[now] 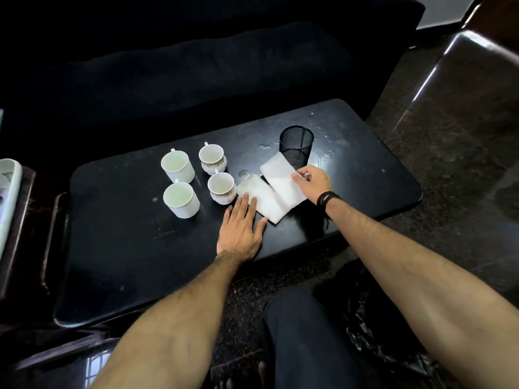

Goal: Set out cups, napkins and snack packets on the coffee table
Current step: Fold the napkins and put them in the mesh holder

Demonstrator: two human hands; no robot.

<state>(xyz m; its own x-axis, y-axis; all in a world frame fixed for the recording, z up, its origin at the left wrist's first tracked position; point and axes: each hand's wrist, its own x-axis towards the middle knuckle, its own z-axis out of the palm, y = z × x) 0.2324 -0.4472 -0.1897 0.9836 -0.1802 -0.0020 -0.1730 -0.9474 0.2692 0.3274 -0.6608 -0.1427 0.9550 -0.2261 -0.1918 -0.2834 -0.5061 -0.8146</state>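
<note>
Several white cups stand on the black coffee table point(118, 248): two plain mugs point(177, 167) point(181, 200) on the left and two patterned cups point(212, 159) point(222, 188) beside them. Two white napkins lie to the right of the cups. My left hand point(241, 230) rests flat, its fingertips on the near napkin point(264, 202). My right hand point(311, 184) pinches the right edge of the far napkin point(282, 181), which overlaps the near one. No snack packets are in sight.
A black mesh pen holder point(296, 146) stands just behind the far napkin. A dark sofa point(196, 66) runs behind the table. A white tray point(8, 197) sits at the left edge. My leg point(306, 341) and a dark bag point(387, 341) are below the table's near edge.
</note>
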